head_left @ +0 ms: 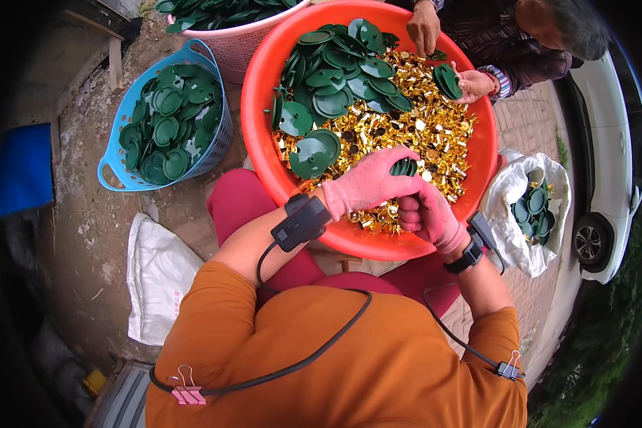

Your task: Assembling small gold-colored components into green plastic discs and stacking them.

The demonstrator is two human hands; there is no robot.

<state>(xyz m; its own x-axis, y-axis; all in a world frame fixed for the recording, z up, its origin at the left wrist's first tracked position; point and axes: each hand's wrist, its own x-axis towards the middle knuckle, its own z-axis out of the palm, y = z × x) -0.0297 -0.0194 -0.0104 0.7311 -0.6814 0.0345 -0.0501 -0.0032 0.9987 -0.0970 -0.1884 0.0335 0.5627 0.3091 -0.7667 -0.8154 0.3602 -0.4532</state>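
In a pink glove, my left hand (372,181) is closed around a small stack of green plastic discs (404,167), seen edge-on. My right hand (432,218), gloved the same way, is curled right beside it with the thumb side up against the left fingers. Anything inside the right fingers is hidden. Both hands are over the near part of a large red basin (254,135). Shiny gold-coloured small pieces (439,146) fill much of it. Loose green discs (332,78) lie on them at the far left, and two larger-looking discs (314,153) lie nearer my left hand.
Opposite, a co-worker's hand (471,85) holds several green discs; the other hand (424,30) reaches over the basin. Left stands a blue basket (113,160) of discs, behind it a pink basket (228,50). A white sack (503,235) with discs is at right, a white car (606,107) beyond.
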